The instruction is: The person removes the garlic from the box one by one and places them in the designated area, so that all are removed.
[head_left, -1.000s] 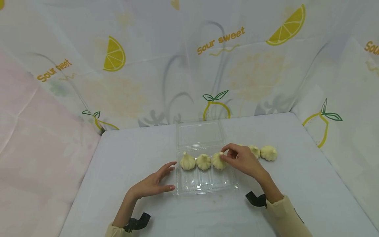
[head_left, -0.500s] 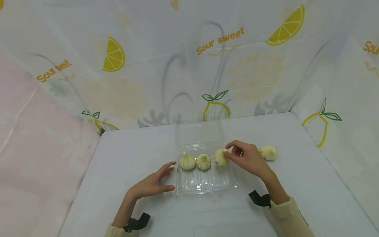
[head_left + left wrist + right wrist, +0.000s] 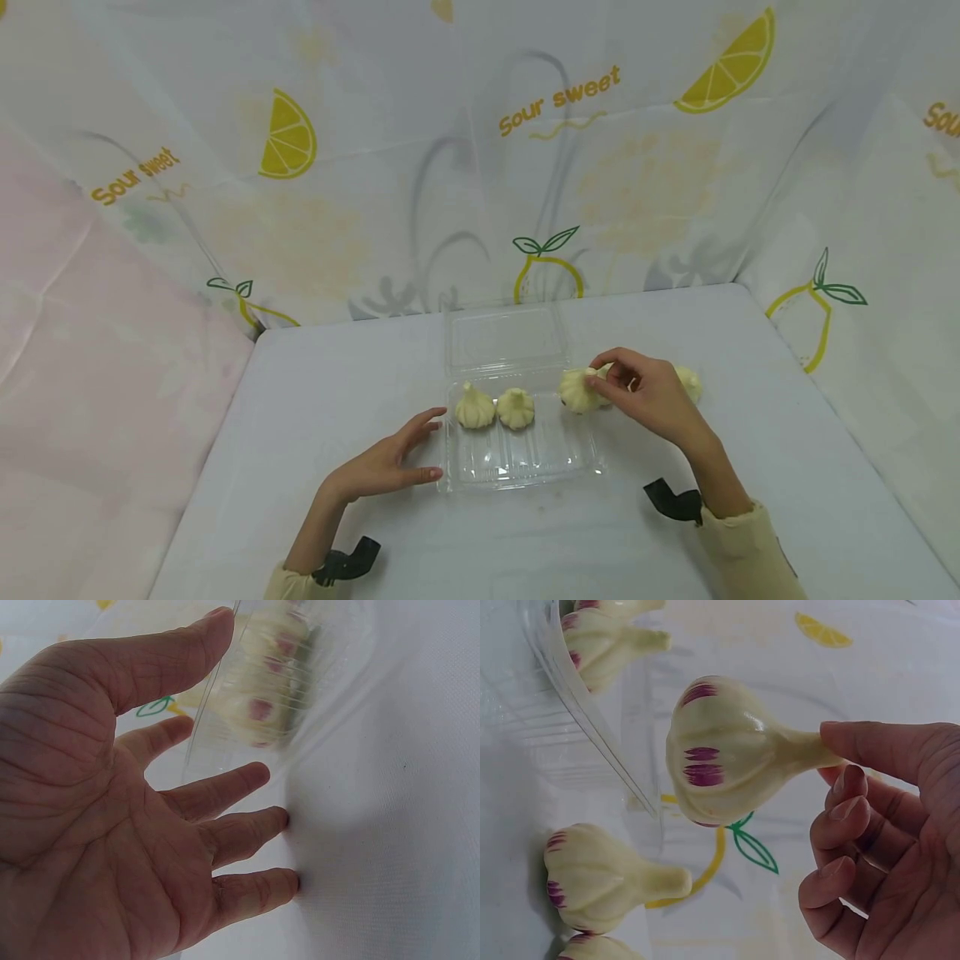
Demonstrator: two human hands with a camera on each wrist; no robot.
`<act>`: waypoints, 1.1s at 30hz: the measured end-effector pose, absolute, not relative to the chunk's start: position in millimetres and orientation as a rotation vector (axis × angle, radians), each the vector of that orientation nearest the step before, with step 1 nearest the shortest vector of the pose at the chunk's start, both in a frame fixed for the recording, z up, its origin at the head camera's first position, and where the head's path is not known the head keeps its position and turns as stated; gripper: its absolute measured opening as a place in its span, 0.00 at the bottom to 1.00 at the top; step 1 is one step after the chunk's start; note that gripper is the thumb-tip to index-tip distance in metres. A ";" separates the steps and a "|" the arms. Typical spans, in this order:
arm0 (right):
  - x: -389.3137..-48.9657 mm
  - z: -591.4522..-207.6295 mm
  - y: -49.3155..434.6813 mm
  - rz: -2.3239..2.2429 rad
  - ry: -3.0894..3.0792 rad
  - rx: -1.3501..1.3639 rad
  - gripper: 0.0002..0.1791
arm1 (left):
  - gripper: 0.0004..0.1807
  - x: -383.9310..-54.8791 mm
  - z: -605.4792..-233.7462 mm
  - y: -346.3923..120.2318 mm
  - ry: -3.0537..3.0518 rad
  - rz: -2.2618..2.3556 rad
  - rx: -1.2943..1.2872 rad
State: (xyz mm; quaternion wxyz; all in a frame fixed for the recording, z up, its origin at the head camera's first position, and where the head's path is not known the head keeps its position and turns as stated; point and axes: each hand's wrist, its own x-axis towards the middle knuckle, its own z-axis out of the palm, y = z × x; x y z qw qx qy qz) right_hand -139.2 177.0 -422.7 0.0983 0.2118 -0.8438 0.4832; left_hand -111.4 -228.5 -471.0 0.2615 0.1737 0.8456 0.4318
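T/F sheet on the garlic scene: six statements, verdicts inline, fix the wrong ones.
1. The right hand pinches a garlic bulb by its stem. True.
2. The lid of the clear plastic container is closed. False: it is open, folded back.
3. Two garlic bulbs sit inside the container. True.
4. The left hand grips a garlic bulb. False: it holds nothing, at the container's left side.
5. The held bulb bears purple streaks. True.
6. No bulb rests outside the container. False: another bulb is outside it, on its right.

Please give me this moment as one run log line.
right hand: pinches garlic bulb by stem | left hand: beside clear container | container: two bulbs inside
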 end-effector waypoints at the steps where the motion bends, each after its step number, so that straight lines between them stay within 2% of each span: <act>1: -138.9 -422.1 178.6 1.419 -2.504 0.617 0.08 | 0.47 -111.5 -470.9 -228.6 2.289 1.168 0.471; 33: -130.3 -429.8 217.1 1.315 -2.678 0.549 0.06 | 0.47 -112.2 -470.3 -229.2 2.284 1.164 0.469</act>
